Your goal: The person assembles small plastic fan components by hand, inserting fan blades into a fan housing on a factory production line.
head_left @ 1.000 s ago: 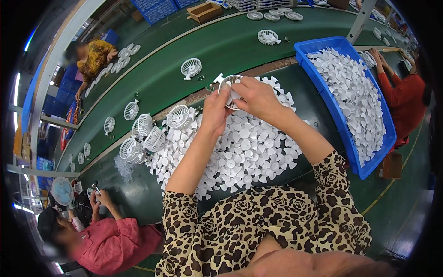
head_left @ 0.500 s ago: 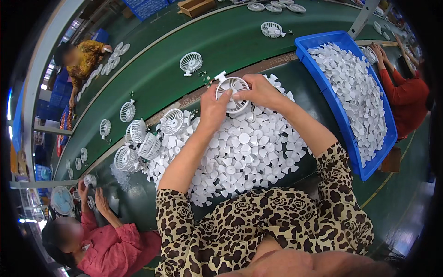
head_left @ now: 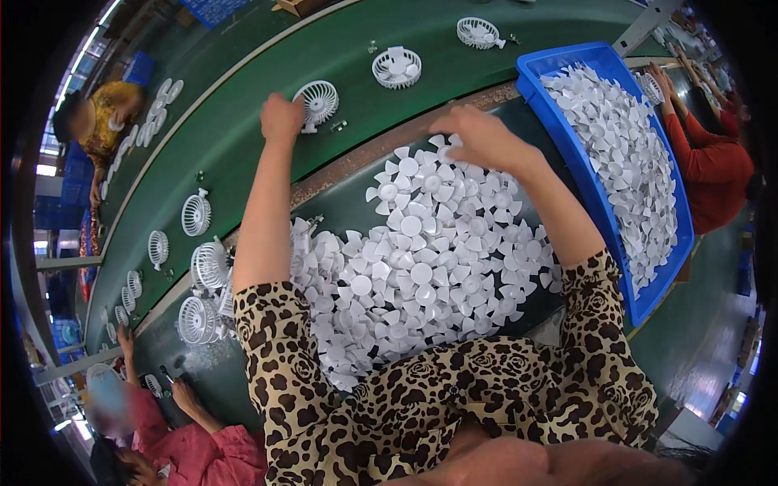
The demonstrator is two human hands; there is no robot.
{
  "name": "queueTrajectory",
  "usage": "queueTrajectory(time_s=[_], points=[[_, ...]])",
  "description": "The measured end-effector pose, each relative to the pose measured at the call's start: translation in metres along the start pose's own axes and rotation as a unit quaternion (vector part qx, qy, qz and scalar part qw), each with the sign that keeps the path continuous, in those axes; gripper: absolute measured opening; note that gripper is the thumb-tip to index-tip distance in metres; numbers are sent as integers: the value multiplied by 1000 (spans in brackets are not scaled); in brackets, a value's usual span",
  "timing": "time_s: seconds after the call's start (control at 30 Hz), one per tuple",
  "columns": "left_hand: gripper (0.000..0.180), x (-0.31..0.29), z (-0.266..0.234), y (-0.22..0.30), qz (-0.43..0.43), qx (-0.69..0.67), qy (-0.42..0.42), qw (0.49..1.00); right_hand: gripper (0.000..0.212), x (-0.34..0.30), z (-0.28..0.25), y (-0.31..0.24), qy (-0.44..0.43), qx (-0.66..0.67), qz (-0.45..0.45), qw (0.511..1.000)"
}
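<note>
Green belt (head_left: 227, 146) curving across upper frame, carrying white fan cages (head_left: 397, 67). Upper centre-left: left hand (head_left: 282, 119) touching one cage (head_left: 319, 103); cannot tell whether gripping. Upper centre: right hand (head_left: 486, 139) hovering over white blades (head_left: 421, 251) heaping on table (head_left: 348, 202); cannot tell whether grasping any. Blue bin (head_left: 567, 61) standing at right, holding more blades. Co-worker in red (head_left: 717, 178) reaching beyond.

Left hand (head_left: 282, 120) at white fan housing (head_left: 319, 103) on green conveyor belt (head_left: 219, 138), right hand (head_left: 486, 139) at fan-blade pile (head_left: 421, 251), blue tray (head_left: 577, 174) alongside
</note>
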State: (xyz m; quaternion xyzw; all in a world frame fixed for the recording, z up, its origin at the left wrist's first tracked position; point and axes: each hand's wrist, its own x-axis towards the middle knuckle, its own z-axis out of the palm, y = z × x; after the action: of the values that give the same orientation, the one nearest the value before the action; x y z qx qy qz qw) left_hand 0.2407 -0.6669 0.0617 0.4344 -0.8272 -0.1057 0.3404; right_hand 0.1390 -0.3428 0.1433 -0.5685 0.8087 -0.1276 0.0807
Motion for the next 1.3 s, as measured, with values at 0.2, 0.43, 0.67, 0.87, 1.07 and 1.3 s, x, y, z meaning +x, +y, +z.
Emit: queueTrajectory(time_s=[0.2,0.43,0.67,0.87,1.07,1.3], points=[[26,-4,14,3,-68,-26,-230,970,45,-3,15,5,12,-9,-4,1000],[22,-38,-58,26,-230,-461,-293,805,21,-42,-7,21,332,41,-22,942],[31,-89,-131,29,-270,-611,-363,649,31,-95,18,73,122,-84,45,988],[23,-111,-144,39,-226,-631,-375,640,25,-74,-2,65,192,-79,138,969],[23,-131,-137,53,-258,-650,-419,579,23,-49,13,69,128,-109,225,960],[32,-153,-137,70,-262,-660,-407,574,31,-61,-10,-52,281,72,-8,957]])
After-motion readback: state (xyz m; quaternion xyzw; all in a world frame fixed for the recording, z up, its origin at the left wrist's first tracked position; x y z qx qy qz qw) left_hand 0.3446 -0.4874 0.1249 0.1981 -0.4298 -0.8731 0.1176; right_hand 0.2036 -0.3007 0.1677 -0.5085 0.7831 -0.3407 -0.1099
